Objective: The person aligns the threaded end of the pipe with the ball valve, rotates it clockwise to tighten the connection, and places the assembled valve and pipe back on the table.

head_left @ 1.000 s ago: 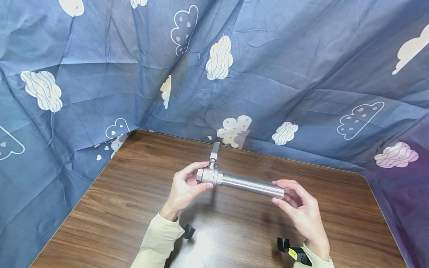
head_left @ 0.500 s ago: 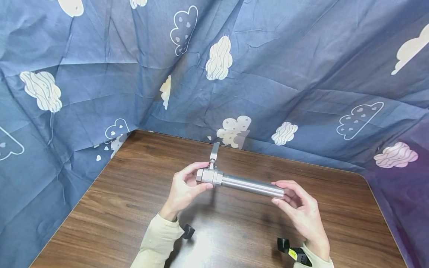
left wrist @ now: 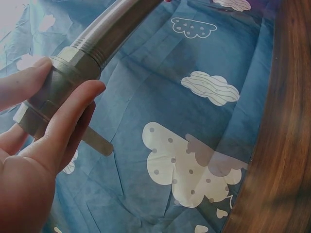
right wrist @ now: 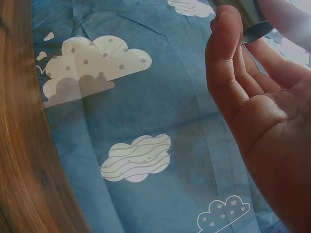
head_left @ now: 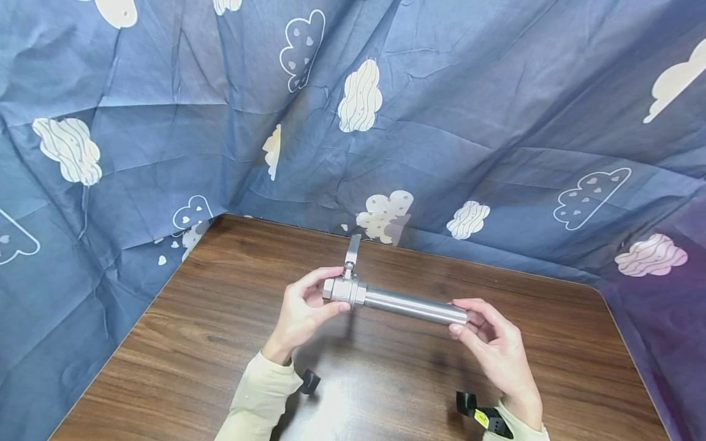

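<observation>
My left hand (head_left: 298, 315) grips a silver ball valve (head_left: 343, 290) by its body, thumb on the near side and fingers behind. The valve's flat lever handle (head_left: 353, 250) points away toward the curtain. A shiny metal pipe (head_left: 413, 305) is joined to the valve's right end; in the left wrist view a little thread (left wrist: 93, 51) shows at the joint. My right hand (head_left: 499, 346) pinches the pipe's free end between thumb and fingers. Valve and pipe are held above the table, sloping slightly down to the right. In the right wrist view only the pipe's end (right wrist: 255, 29) shows.
Beneath the hands lies a brown wood-grain table (head_left: 220, 306). Behind it and at both sides hangs a blue curtain (head_left: 441, 110) printed with white clouds. Black straps with a small device (head_left: 491, 421) sit at the wrists.
My right thumb and fingers have shifted very slightly at the pipe's end. The left hand and the valve have stayed in place.
</observation>
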`<state>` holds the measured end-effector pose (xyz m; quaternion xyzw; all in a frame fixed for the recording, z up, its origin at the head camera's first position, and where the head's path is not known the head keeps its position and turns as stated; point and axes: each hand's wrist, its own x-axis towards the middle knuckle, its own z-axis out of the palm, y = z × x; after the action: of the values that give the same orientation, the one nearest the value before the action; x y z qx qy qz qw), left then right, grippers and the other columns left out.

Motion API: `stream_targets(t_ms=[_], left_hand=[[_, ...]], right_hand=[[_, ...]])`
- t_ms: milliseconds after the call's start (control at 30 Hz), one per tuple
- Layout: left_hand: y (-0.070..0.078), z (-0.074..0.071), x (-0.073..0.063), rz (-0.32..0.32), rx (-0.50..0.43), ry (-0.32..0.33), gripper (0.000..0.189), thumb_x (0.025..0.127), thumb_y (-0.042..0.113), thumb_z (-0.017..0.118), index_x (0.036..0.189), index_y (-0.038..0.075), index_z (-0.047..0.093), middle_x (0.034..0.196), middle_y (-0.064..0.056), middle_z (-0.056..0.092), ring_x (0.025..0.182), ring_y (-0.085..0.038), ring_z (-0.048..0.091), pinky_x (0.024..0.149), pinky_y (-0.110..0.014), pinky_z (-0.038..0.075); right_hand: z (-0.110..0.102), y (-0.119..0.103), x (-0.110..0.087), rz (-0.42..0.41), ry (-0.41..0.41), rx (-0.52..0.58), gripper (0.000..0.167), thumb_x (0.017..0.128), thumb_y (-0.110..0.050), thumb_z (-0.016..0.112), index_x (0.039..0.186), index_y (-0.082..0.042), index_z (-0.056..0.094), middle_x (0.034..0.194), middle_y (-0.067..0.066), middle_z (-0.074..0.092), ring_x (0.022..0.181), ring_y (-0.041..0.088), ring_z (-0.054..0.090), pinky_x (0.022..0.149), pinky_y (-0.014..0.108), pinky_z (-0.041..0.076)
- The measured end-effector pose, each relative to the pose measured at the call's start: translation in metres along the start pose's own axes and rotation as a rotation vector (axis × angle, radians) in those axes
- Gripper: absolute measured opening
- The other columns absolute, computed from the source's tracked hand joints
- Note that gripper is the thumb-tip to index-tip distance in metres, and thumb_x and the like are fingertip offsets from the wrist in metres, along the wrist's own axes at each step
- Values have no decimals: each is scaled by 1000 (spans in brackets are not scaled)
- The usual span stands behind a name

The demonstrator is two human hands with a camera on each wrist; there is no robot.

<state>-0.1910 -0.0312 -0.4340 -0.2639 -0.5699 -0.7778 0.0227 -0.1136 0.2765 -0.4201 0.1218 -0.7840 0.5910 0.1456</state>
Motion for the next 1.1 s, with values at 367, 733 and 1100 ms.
stream_targets(t_ms=[367,733,1100], left_hand=[[0,0,0,12,-10,-12,56,71,-15,74,122,-17,52,109,-3,64,93,-12,65,79,-24,60],[1,0,-1,16,-8,-10,56,70,-16,73,122,-18,52,112,-3,64,94,-11,65,80,-24,60],[2,0,-1,-8,6,1,55,72,-14,73,123,-15,53,108,-30,60,89,-13,68,78,-28,61]], right_hand=[[-1,2,0,-62,19,-34,32,83,16,63,114,12,58,96,-9,68,83,-1,63,68,11,54],[0,4,0,-80,6,23,32,83,18,60,115,17,55,95,-9,69,79,2,66,67,13,56],[2,6,4,-225,-29,247,50,70,34,59,117,21,50,121,18,61,106,15,65,88,21,56]])
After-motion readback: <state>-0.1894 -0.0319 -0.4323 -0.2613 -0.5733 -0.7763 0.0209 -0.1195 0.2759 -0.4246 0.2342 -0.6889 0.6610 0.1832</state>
